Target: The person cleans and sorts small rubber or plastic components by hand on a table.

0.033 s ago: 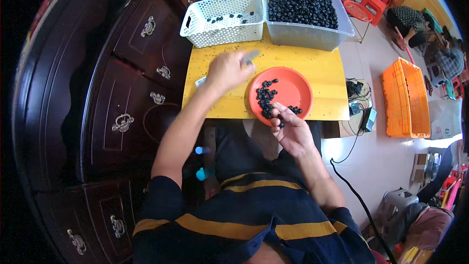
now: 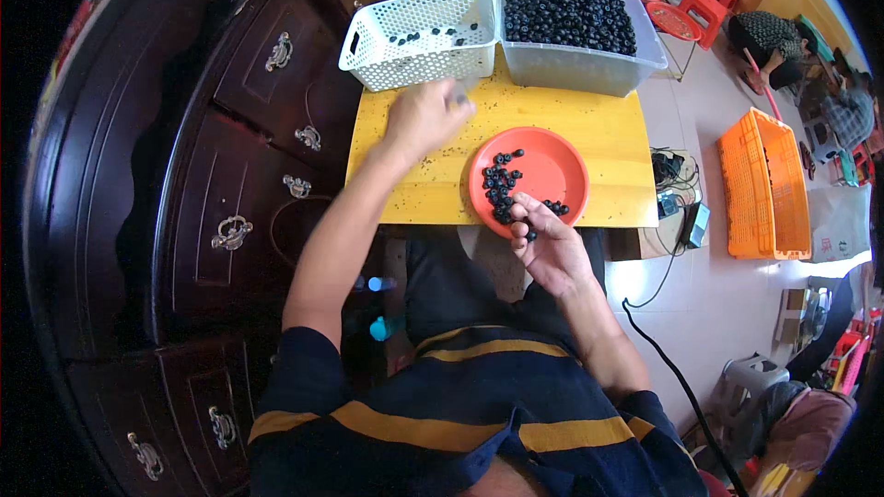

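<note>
From where I stand, the small, round, glossy black berry-like pieces (image 2: 498, 181) lie on a round orange-red plastic plate (image 2: 558, 164) at the near edge of a yellow wooden table (image 2: 615, 175). The bare right hand (image 2: 558, 262) pinches at least one between thumb and fingers over the plate's near rim. The bare left hand (image 2: 425, 120) hangs above the tabletop with its fingers curled; a grey blur shows at the fingertips, and I can't tell whether it grips anything. Each piece should be light, smooth and apt to roll or slip, perhaps easily bruised; I'd take it round its sides, thumb against forefinger, with little pressure. Counting: one plate, with roughly two dozen pieces to the left and about half a dozen to the right; one white perforated plastic basket (image 2: 419, 72) holding about eight; and one clear rectangular plastic tub (image 2: 571, 76), heaped past counting.
</note>
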A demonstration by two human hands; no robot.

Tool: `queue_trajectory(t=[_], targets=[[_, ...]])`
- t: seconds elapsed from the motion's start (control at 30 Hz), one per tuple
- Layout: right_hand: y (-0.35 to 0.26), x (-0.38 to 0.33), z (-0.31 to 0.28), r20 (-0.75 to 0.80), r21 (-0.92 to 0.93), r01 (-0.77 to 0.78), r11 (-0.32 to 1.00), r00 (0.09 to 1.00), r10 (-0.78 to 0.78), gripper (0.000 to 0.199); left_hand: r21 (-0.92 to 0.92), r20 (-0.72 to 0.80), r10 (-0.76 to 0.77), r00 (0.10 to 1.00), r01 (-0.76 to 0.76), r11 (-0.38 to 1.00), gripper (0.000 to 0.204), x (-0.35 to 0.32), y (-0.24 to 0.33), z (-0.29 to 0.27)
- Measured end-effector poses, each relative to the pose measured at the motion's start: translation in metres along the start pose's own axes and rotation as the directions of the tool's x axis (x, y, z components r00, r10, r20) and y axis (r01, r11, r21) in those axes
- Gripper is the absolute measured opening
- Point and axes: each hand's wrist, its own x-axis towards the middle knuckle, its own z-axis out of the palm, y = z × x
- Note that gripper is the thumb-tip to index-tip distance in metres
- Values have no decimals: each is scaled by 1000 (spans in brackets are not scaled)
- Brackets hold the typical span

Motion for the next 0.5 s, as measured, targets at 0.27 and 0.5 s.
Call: queue_trajectory(t=[0.27, 0.5], targets=[[0, -5, -2, 30, -165, 30, 986, 999, -26, 35, -68, -278, -31, 960, 13, 998, 37, 54, -11, -30], [4, -2, 0, 25, -346, 49, 937, 999, -43, 34, -597, 151, 26, 988, 70, 799, 19, -67, 30, 19]])
